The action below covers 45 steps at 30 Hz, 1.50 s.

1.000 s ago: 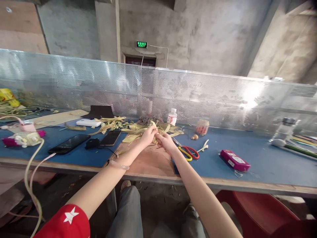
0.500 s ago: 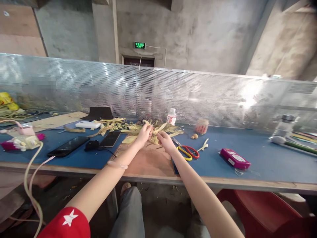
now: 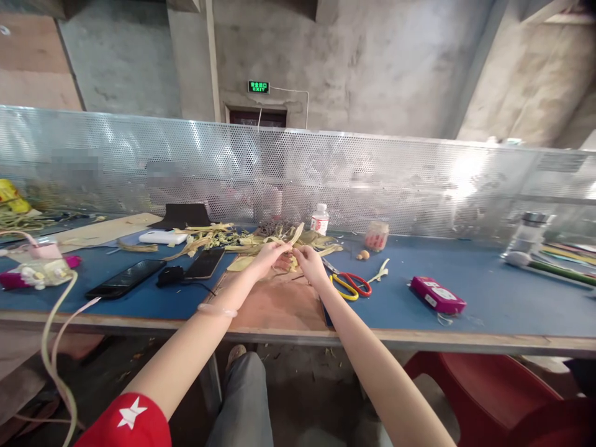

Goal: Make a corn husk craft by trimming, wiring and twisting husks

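My left hand (image 3: 267,254) and my right hand (image 3: 308,261) meet over a brown board (image 3: 279,304) on the blue table (image 3: 488,298). Both pinch pale dried leaf strips (image 3: 292,237), one strip sticking up between the fingertips. A heap of the same yellowish strips (image 3: 218,234) lies just behind the hands. Scissors with red and yellow handles (image 3: 350,284) lie right of my right hand.
Two dark phones (image 3: 125,279) and a white power bank (image 3: 162,237) lie to the left. A small white bottle (image 3: 319,220), a plastic jar (image 3: 376,236) and a pink case (image 3: 437,295) stand to the right. A perforated metal screen (image 3: 419,186) backs the table. A red chair (image 3: 470,391) sits below right.
Both hands have shifted slightly while working the strips; a strip now stands up between the fingertips. The view has tilted a little.
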Each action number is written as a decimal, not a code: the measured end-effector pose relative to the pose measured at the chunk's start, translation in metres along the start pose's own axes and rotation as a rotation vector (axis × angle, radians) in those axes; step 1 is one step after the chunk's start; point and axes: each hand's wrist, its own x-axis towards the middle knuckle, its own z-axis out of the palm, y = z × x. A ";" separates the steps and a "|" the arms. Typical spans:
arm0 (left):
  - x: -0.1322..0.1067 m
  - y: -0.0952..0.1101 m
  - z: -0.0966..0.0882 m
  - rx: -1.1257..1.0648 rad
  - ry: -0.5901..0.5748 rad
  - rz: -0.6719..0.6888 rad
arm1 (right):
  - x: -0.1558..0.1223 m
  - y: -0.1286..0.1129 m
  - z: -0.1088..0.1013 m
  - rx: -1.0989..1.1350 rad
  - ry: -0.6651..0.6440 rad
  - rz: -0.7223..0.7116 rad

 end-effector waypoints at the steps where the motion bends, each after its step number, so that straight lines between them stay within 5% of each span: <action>1: 0.001 0.000 -0.001 -0.009 -0.007 -0.001 | 0.000 -0.001 0.000 -0.018 0.008 -0.004; 25: 0.004 0.002 0.003 -0.021 0.045 0.014 | -0.001 0.001 -0.004 0.002 0.062 -0.002; 31: 0.002 0.001 0.001 -0.005 -0.020 0.038 | 0.002 0.004 -0.006 0.073 0.025 0.038; 37: 0.002 0.001 -0.002 -0.047 -0.199 -0.089 | 0.001 -0.003 -0.006 0.151 0.038 -0.018; 45: 0.002 -0.001 -0.001 0.018 -0.196 -0.084 | 0.001 -0.003 -0.005 0.181 0.058 -0.002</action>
